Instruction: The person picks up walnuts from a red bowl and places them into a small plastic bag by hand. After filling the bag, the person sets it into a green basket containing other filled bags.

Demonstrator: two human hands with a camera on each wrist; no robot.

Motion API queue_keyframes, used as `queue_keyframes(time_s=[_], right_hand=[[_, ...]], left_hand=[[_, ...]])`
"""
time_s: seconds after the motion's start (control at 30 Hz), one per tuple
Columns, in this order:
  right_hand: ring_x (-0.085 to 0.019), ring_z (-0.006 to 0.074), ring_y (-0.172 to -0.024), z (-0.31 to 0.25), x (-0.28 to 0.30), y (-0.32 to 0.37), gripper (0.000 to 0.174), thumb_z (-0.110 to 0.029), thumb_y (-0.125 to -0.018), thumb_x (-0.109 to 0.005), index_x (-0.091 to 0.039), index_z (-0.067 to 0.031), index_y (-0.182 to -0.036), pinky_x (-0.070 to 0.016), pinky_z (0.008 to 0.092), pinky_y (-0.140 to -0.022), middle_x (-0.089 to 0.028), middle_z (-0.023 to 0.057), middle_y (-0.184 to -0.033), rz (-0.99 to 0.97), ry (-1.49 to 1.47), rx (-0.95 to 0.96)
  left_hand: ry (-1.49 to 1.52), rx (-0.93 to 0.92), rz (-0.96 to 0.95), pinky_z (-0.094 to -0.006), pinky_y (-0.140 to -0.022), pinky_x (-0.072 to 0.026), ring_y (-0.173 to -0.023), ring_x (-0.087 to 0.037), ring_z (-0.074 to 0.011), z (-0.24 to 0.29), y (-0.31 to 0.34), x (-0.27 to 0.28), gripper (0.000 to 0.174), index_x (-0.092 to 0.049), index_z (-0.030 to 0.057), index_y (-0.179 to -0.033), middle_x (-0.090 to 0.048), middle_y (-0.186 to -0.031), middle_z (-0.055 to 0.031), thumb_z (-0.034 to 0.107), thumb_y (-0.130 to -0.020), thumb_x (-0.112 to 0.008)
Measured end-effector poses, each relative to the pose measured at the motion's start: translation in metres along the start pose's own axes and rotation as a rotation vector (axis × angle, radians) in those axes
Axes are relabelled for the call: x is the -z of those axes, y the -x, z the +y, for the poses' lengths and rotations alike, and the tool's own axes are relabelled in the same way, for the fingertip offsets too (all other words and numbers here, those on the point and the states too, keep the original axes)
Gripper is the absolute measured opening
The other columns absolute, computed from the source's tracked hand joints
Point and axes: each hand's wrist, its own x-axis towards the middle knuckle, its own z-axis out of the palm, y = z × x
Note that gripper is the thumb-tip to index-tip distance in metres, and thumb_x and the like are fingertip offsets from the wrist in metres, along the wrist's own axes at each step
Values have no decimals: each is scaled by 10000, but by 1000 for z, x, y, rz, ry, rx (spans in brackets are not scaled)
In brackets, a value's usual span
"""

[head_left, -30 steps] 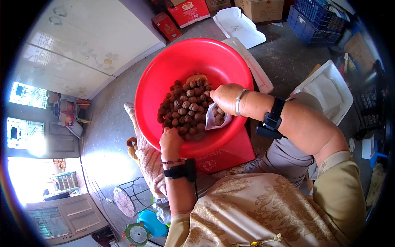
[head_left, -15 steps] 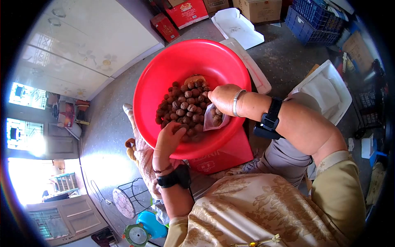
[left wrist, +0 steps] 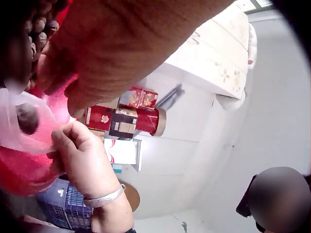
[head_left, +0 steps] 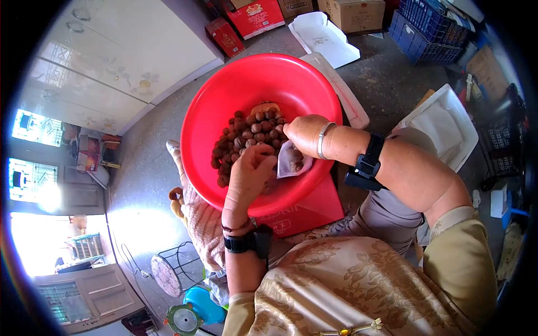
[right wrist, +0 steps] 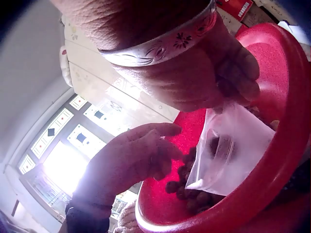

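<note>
A red plastic basin [head_left: 314, 78] sits in front of me with a pile of brown walnuts [head_left: 246, 137] in it. My right hand [head_left: 300, 133] pinches the rim of a small clear plastic bag [head_left: 288, 161], which has a few nuts inside and rests on the pile. My left hand [head_left: 251, 168] is over the nuts right beside the bag's mouth, its fingers curled around walnuts. The right wrist view shows the bag [right wrist: 228, 150] hanging open under my right hand [right wrist: 194, 82], and the left hand [right wrist: 138, 160] close by. In the left wrist view the right hand [left wrist: 77, 155] holds the bag [left wrist: 24, 128].
The basin rests on a red box [head_left: 305, 211] at my knees. A white cabinet [head_left: 129, 50] stands at the far left. White foam trays [head_left: 443, 120], blue crates [head_left: 431, 22], cardboard boxes [head_left: 356, 11] and red cartons [head_left: 255, 17] crowd the floor beyond.
My left hand rose from the near edge of the walnut pile and moved right to the bag's mouth. The right hand and bag stayed in place.
</note>
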Motion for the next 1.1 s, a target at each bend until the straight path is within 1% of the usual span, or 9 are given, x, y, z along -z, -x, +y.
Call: queue_keyframes(time_s=[0.33,0.4,0.53,0.67,0.77,0.87,0.9,1.03,1.1], right_hand=[[-706,395,-906,0,2,1,181,-32,-808,-603,-742,0,-919,-570,452,-793,-714,237,-943,16,-8,21],[-705,397,-906,2,0,1,181,-31,-808,-599,-740,2,-917,-570,454,-792,-713,239,-946,26,-14,30],[-695,390,-855,4,-4,-1,155,-78,-851,-578,-652,-18,-974,-554,479,-750,-701,197,-858,15,28,65],[-697,386,-859,2,-2,-1,159,-76,-852,-577,-648,-19,-982,-557,474,-756,-704,195,-861,15,52,65],[-702,391,-876,1,-2,-2,165,-63,-831,-583,-694,-17,-944,-563,467,-772,-708,214,-893,23,41,61],[-705,396,-894,0,-1,0,181,-50,-810,-589,-739,-17,-905,-568,463,-787,-712,232,-925,30,14,41],[-705,395,-896,0,1,0,181,-51,-811,-588,-739,-18,-905,-568,464,-787,-712,231,-925,29,11,39],[-701,380,-862,3,-1,0,159,-92,-843,-597,-646,-20,-975,-561,468,-763,-705,195,-860,-3,51,60],[-700,380,-869,2,2,1,164,-97,-836,-609,-646,-21,-976,-561,468,-763,-704,194,-864,-5,54,67]], left_hand=[[-271,65,113,-260,-689,-531,-811,-630,-122,-30,2,39,255,-658,18,-1154,-694,-928,-53,98,-913,-681],[-476,-125,251,-276,-725,-541,-855,-655,-146,-57,-3,66,247,-662,4,-1137,-711,-941,-85,82,-903,-685],[-472,150,429,-312,-761,-548,-827,-698,-221,-43,11,88,257,-674,-7,-1112,-727,-952,-151,79,-871,-684],[-730,50,503,-401,-806,-547,-905,-692,-331,-52,14,98,291,-682,12,-1080,-717,-954,-181,132,-814,-688],[-921,112,534,-445,-972,-464,-1098,-613,-362,-42,17,84,315,-692,49,-1080,-687,-1116,-182,158,-784,-686],[-1086,27,468,-428,-984,-460,-1116,-606,-361,-66,5,86,292,-700,74,-1066,-686,-1121,-172,151,-785,-683],[-1146,145,435,-513,-1080,-379,-1153,-589,-353,-75,6,82,279,-707,101,-1064,-692,-1121,-148,156,-793,-671],[-1171,214,450,-645,-1133,-242,-1174,-581,-342,-92,-3,81,292,-712,125,-1070,-696,-1124,-124,173,-788,-659],[-1201,213,388,-740,-1121,-103,-1182,-581,-332,-103,-7,89,311,-713,137,-1070,-707,-1110,-98,215,-773,-662]])
